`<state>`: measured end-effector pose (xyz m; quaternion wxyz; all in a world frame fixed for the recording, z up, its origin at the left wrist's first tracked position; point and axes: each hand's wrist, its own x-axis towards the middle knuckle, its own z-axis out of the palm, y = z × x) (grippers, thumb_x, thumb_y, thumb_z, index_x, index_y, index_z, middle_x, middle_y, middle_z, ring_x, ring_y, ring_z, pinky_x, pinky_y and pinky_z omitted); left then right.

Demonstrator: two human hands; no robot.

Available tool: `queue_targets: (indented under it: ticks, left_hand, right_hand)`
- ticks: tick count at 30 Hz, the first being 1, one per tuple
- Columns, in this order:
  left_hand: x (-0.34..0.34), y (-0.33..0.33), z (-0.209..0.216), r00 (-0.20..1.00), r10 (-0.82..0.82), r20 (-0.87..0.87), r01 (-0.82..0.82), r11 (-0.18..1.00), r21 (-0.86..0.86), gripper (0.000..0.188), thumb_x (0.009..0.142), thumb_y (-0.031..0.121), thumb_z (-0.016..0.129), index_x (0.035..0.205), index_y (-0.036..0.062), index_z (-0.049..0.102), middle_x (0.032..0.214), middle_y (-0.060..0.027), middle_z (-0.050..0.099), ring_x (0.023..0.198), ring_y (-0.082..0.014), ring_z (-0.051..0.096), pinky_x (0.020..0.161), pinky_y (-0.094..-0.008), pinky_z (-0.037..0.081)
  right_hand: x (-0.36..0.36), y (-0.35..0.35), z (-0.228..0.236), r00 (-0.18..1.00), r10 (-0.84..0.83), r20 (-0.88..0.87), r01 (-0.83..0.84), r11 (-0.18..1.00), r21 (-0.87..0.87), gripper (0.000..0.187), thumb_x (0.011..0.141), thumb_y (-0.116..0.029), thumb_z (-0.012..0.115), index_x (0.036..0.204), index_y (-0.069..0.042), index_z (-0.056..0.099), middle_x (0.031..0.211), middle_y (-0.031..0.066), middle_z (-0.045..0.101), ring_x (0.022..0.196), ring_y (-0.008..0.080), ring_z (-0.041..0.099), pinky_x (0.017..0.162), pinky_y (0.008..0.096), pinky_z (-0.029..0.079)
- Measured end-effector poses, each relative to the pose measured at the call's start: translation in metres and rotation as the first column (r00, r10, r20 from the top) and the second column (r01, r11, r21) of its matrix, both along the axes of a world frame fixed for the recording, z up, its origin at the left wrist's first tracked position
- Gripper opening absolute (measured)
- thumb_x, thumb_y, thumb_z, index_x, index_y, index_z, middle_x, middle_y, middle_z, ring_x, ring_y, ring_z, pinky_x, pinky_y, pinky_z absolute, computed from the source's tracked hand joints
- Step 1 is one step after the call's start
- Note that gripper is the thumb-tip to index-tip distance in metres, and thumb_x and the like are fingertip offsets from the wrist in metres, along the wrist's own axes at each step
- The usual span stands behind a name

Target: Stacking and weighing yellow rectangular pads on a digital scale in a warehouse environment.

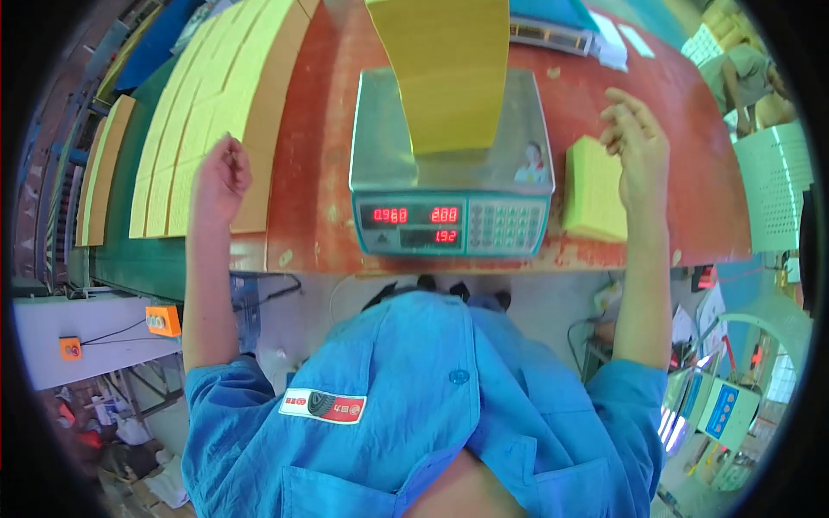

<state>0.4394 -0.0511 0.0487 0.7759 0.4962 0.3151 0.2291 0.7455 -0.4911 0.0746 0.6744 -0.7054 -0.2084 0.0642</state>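
Note:
A digital counter scale with a steel pan and lit red digits stands in front of me. On its pan rests a long yellow slab, its upper end cut off by the picture's edge. My left hand is left of the scale, over the edge of the yellow block rows, fingers curled in and nothing visible in them. To the right, my right hand is raised beside a smaller yellow block, fingers loosely bent and apart, holding nothing I can see. Whether it touches that block I cannot tell.
Rows of yellow blocks lie on the left, on a green surface beside the red tabletop. A blue tray-like thing and white papers lie at the back. Another person is at far right.

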Motion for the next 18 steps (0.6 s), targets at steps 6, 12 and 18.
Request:
queue_targets:
  ticks: [6, 12, 18]
  left_hand:
    - [0.02, -0.019, 0.019, 0.995, -0.095, 0.014, 0.094, 0.994, 0.049, 0.021, 0.098, 0.026, 0.051, 0.088, 0.0076, 0.051, 0.064, -0.002, 0.047, 0.052, -0.0118, 0.041, 0.047, -0.0244, 0.03]
    - [0.036, -0.041, 0.022, 0.989, -0.146, 0.017, 0.145, 0.988, 0.063, 0.02, 0.098, 0.023, 0.051, 0.088, 0.0062, 0.054, 0.066, -0.0031, 0.05, 0.053, -0.0121, 0.042, 0.049, -0.0239, 0.032]
    - [0.051, -0.039, 0.027, 0.975, -0.217, 0.048, 0.213, 0.974, 0.075, 0.02, 0.098, 0.023, 0.051, 0.088, 0.0056, 0.054, 0.067, -0.0033, 0.051, 0.054, -0.0116, 0.042, 0.05, -0.0236, 0.032]
  right_hand:
    - [-0.005, 0.003, -0.021, 0.997, 0.023, -0.07, -0.02, 0.999, 0.037, 0.025, 0.095, -0.014, 0.056, 0.114, -0.001, 0.064, 0.092, 0.0051, 0.065, 0.069, 0.0078, 0.058, 0.061, 0.0205, 0.043]
    - [-0.015, 0.012, -0.025, 0.995, 0.071, -0.065, -0.068, 0.997, 0.044, 0.024, 0.094, -0.012, 0.055, 0.114, -0.001, 0.064, 0.092, 0.0059, 0.066, 0.07, 0.0084, 0.059, 0.062, 0.0208, 0.044]
    - [-0.011, 0.015, -0.025, 0.995, 0.066, -0.068, -0.064, 0.997, 0.037, 0.024, 0.094, -0.012, 0.055, 0.113, -0.002, 0.065, 0.093, 0.006, 0.067, 0.071, 0.0082, 0.06, 0.061, 0.0209, 0.045]
